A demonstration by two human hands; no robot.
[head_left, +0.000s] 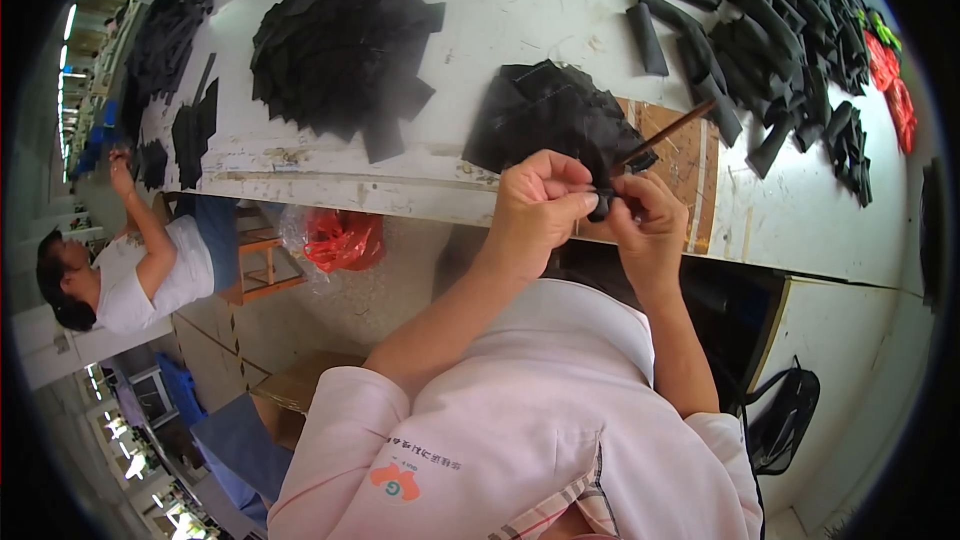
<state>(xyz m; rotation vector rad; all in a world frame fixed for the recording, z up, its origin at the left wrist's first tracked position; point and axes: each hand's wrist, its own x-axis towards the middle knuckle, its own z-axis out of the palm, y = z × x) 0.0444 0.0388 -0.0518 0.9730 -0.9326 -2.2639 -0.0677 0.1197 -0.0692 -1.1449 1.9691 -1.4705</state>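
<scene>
My left hand and my right hand meet at the table's near edge. Both are closed, fingertips pinching a small black fabric piece between them. A thin brown stick slants up to the right from just above my right fingers; whether the hand grips it or it lies in the fabric, I cannot tell. Right behind my hands lies a heap of flat black fabric pieces. Its right side overlaps a brown wooden board set on the white table.
A larger stack of black fabric lies to the left, and many rolled black tubes to the right. Red plastic bags sit beyond them. At the far left a co-worker works at the table, near an orange stool and a red bag.
</scene>
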